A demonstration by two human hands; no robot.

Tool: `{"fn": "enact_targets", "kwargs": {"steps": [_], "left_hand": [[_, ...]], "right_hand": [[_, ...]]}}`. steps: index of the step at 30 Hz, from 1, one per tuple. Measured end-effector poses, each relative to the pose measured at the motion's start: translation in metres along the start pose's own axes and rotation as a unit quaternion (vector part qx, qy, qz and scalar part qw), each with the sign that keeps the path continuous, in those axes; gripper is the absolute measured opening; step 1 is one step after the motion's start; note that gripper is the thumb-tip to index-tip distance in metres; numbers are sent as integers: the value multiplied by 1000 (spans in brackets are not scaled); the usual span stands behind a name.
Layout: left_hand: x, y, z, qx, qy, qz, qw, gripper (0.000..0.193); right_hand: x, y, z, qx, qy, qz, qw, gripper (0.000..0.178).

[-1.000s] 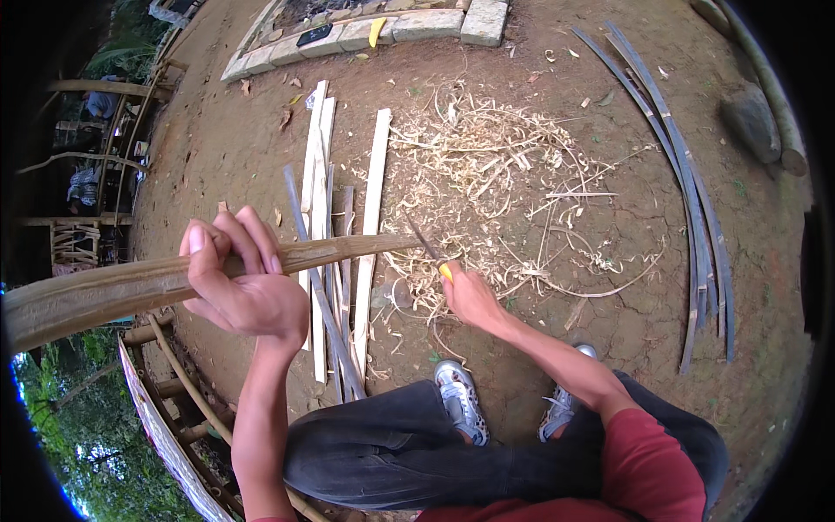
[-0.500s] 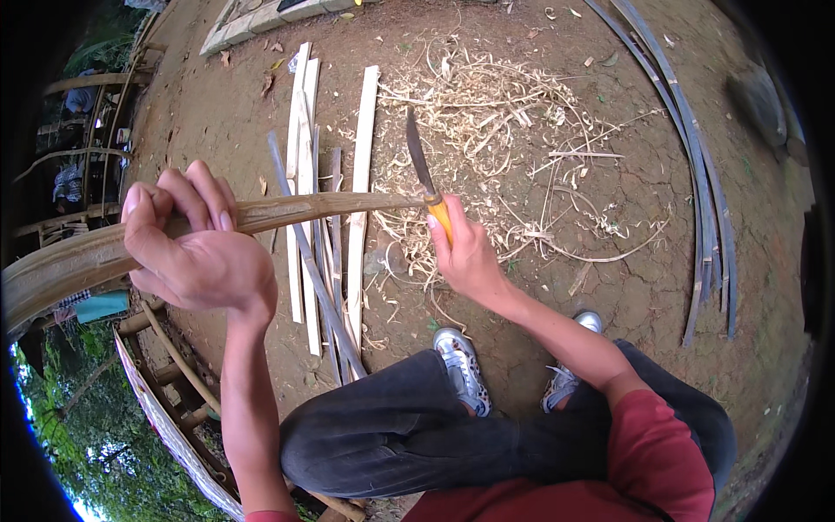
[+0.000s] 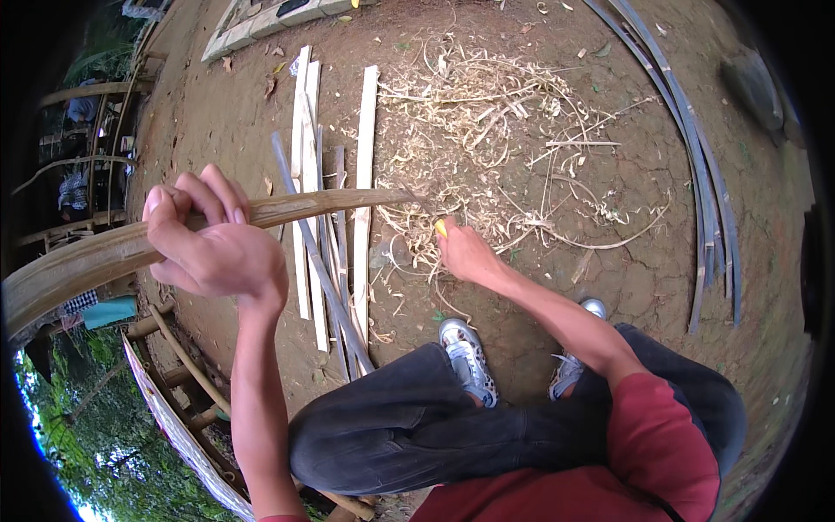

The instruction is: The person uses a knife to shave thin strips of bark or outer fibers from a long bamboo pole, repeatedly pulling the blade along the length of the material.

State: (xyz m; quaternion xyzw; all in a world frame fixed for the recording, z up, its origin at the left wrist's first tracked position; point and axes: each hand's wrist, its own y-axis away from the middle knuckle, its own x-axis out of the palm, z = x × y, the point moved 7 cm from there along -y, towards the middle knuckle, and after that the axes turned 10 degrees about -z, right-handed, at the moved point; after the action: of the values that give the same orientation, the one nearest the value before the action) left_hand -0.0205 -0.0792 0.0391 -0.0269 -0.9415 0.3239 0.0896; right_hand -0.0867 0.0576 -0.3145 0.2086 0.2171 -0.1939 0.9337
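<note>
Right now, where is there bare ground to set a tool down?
Bare soil lies between the right shoe and the curved dark strips, and left of the pale strips, bar scattered leaves. It is crowded around the right hand and the tip of the pole, where shavings spread.

Shavings heap (image 3: 474,104) on the ground (image 3: 626,296), slats (image 3: 367,157) just left of the heap, long strips (image 3: 694,148) well right of it, rock (image 3: 753,91) farther right, stone border (image 3: 252,35) beyond its left side, shoes (image 3: 468,365) on its near side, pole (image 3: 296,206) reaching to it from the left
</note>
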Motion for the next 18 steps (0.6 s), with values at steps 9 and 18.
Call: {"fn": "enact_targets", "kwargs": {"steps": [9,18], "left_hand": [[14,22,-11,3,-126,9,992,27],[-6,13,-11,74,-46,47,995,29]], "right_hand": [[-31,1,30,-70,-192,-101,974,23],[-67,8,63,-115,-78,-100,985,19]]}}
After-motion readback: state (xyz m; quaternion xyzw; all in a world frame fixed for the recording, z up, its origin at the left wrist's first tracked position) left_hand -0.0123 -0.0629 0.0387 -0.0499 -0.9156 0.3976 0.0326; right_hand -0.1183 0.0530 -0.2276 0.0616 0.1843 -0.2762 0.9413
